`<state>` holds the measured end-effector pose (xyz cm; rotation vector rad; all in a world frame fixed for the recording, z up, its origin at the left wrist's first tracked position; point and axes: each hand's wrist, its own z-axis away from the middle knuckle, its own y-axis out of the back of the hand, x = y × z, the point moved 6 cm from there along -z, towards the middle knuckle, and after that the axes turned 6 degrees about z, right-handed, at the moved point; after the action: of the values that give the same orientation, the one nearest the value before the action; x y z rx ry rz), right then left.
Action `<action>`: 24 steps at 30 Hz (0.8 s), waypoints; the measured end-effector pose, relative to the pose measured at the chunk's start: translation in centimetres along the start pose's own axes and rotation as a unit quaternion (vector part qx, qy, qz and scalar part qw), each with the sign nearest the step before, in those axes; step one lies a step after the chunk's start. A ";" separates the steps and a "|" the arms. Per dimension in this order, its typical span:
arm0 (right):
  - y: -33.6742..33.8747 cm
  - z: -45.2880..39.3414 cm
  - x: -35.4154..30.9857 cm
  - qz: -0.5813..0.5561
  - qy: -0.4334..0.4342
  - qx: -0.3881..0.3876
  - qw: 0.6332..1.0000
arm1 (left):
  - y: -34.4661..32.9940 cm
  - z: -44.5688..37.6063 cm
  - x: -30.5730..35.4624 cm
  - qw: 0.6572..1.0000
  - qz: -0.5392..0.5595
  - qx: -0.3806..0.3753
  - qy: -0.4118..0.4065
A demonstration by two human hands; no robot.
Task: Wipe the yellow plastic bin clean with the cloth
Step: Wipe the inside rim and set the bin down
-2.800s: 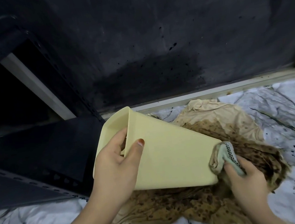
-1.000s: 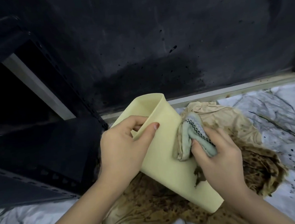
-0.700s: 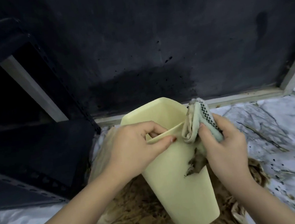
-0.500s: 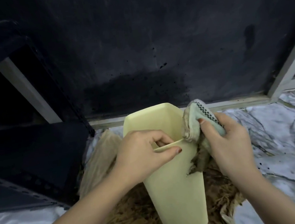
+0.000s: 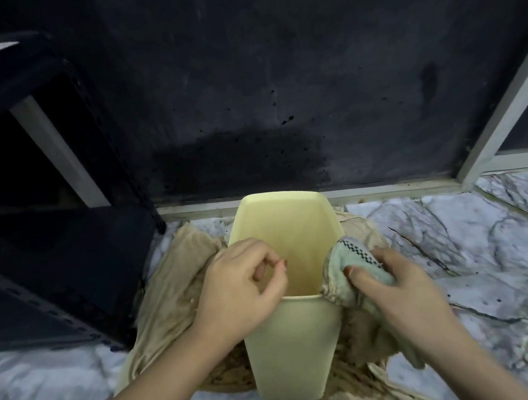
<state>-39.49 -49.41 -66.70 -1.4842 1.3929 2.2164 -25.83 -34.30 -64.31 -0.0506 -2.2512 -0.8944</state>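
The yellow plastic bin stands nearly upright in the middle, its open mouth facing up and away from me. My left hand grips the bin's near left rim, fingers curled over the edge. My right hand holds a bunched pale green cloth with a checkered band against the bin's right rim. The cloth's lower part is stained brown.
A large tan rag with brown stains lies spread under the bin on the marble-patterned floor. A dark wall with a pale baseboard rises just behind. A black metal shelf unit stands at the left.
The bin was turned from lying on its side to nearly upright. My right hand moved the cloth from the bin's base, along its side, to the right rim.
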 end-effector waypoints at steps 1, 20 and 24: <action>-0.3 0.5 0.5 0.001 -0.003 0.002 1.000 | 0.3 0.7 -0.4 1.000 0.000 0.013 0.011; -2.7 5.2 2.0 0.039 0.019 0.002 0.999 | 2.4 10.4 -3.2 0.953 0.026 0.002 0.303; -2.7 5.0 1.7 0.050 0.024 -0.002 0.998 | 3.5 10.3 -2.7 0.956 0.008 -0.014 0.293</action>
<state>-42.20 -44.73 -69.27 -1.5105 1.5106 2.2559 -29.00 -24.77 -69.24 0.1638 -1.6816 -0.8030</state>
